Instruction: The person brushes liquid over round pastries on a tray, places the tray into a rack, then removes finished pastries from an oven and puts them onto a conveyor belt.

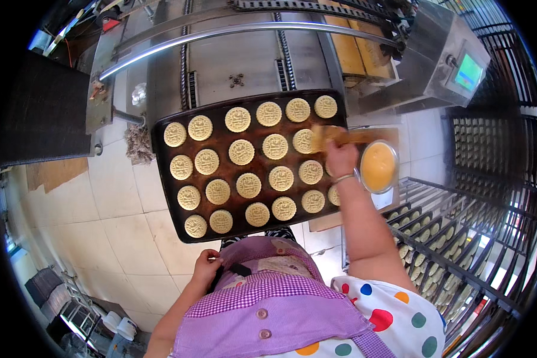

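A dark baking tray (232, 166) lies in front of me, bearing rows of round pale mooncakes (275, 146) with stamped tops and scalloped edges. My right hand (342, 160) grips a wide pastry brush (321, 139), smeared by motion, over the mooncakes at the tray's right side. Its bristle end partly covers one mooncake in the second row. Just right of that hand stands a clear bowl (378, 167) of orange-yellow liquid, like egg wash. My left hand (207, 267) is closed beside my purple apron, below the tray's near left corner; whatever its fingers hold, if anything, is hidden.
Beyond the tray is a metal machine bed with chains (238, 59) and a shiny bar (250, 27) across it. A control box with a green screen (469, 73) stands at far right. Racks (435, 238) with trays of pale mooncakes are at my right. Tiled floor (119, 232) lies left.
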`<state>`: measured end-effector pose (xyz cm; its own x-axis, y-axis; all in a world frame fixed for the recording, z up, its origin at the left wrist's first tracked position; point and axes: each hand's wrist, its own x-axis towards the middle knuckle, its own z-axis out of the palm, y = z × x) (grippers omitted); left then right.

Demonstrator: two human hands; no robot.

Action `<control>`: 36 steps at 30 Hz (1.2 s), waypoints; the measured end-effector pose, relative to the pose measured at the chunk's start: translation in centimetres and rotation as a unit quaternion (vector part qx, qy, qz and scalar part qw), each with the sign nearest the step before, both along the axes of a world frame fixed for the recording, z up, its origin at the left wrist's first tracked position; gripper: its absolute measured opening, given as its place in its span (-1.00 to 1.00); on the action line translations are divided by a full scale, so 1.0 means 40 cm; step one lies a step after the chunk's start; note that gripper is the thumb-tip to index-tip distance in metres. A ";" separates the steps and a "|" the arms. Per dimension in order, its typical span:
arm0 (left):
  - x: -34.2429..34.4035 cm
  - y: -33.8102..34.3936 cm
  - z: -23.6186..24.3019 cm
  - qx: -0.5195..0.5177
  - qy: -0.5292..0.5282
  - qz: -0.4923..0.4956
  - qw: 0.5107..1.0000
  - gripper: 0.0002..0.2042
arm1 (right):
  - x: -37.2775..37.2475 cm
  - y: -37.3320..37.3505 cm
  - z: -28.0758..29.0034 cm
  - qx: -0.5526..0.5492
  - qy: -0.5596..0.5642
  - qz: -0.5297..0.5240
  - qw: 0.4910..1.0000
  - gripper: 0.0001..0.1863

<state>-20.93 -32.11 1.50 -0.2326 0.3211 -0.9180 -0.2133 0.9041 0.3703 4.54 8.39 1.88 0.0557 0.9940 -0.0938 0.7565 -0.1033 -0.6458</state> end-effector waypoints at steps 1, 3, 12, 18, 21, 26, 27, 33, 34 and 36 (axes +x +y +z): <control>0.011 0.012 0.011 -0.005 0.004 -0.018 1.000 -0.75 | 0.105 0.040 -0.049 0.016 0.022 -0.032 0.999 -0.66; 0.036 0.023 0.017 -0.009 0.006 -0.024 1.000 -0.74 | 0.189 0.068 -0.067 0.018 0.007 -0.055 0.998 -0.64; 0.160 0.161 0.044 0.006 -0.005 -0.059 0.998 -0.73 | 0.074 0.004 -0.011 -0.060 0.152 0.058 0.985 -0.61; 0.232 0.161 0.023 -0.007 0.012 -0.104 0.994 -0.73 | 0.500 0.048 -0.055 0.008 0.267 -0.217 0.939 -0.63; 0.263 0.165 0.003 -0.012 -0.006 -0.128 0.992 -0.72 | 0.697 -0.003 -0.150 0.064 0.191 -0.250 0.947 -0.62; 0.307 0.210 0.000 -0.001 -0.038 -0.110 0.993 -0.69 | 0.844 -0.047 -0.282 -0.006 0.077 -0.266 0.961 -0.54; 0.314 0.222 0.004 0.001 -0.039 -0.110 0.993 -0.69 | 0.858 -0.051 -0.296 -0.014 0.027 -0.248 0.968 -0.54; 0.331 0.230 0.042 -0.005 -0.045 -0.098 0.994 -0.68 | 0.760 -0.066 -0.254 -0.078 0.382 -0.426 0.817 -0.62; 0.330 0.231 0.048 -0.010 -0.042 -0.102 0.994 -0.68 | 0.747 -0.067 -0.235 -0.066 0.406 -0.428 0.805 -0.62; 0.322 0.222 0.048 -0.010 -0.032 -0.110 0.993 -0.68 | 0.728 -0.071 -0.210 -0.038 0.454 -0.430 0.780 -0.62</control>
